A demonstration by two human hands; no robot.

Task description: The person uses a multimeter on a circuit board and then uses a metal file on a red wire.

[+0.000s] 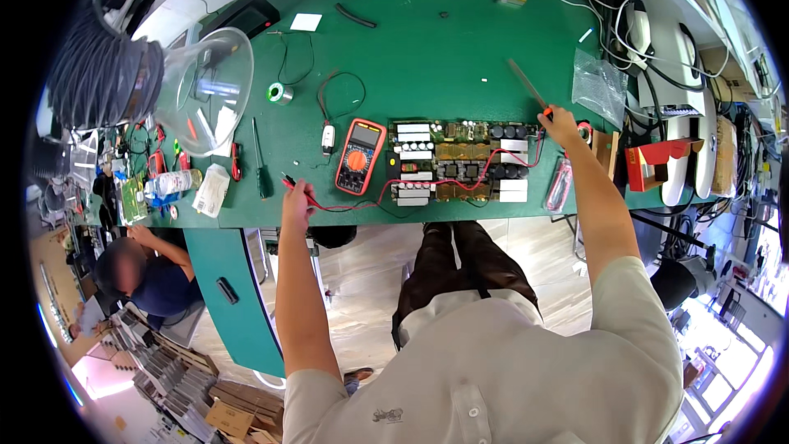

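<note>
Head view: green bench (427, 49), board (460, 166) flat near the front edge, meter (356, 162) just left of it. Left hand (297, 204) is closed on probes (288, 182) at the bench edge; red lead (349, 209) runs from there across the board. Right hand (561, 127) grips a long tool (527, 81) by the board's far right corner, tip away from the wearer. Ribbed duct (107, 82) with clear hood (205, 74) at left, solder spool (279, 94) near it; bubble bag (598, 86), red box (649, 168) at right. Co-worker (168, 279) at lower left, pale floor (366, 304) below.
</note>
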